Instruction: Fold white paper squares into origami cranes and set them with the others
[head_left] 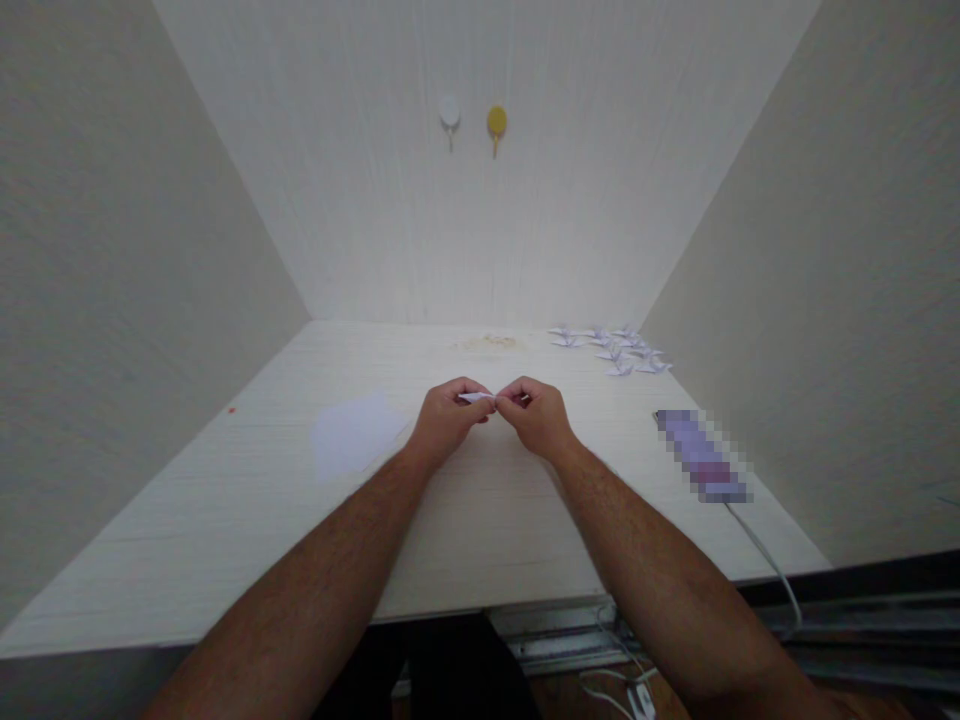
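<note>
Both my hands meet over the middle of the pale wooden desk [225,520]. My left hand [447,420] and my right hand [537,414] each pinch one end of a small folded piece of white paper [477,398], fingers curled closed on it. The paper is held just above the desk surface and is mostly hidden by my fingertips. A flat sheet of white paper [354,434] lies on the desk to the left of my left hand.
Several small folded paper cranes [615,350] sit at the back right of the desk. A blurred-out object [703,456] with a white cable [765,556] lies at the right. Two wall hooks, white [449,113] and yellow [496,122], hang on the back wall. Walls enclose both sides.
</note>
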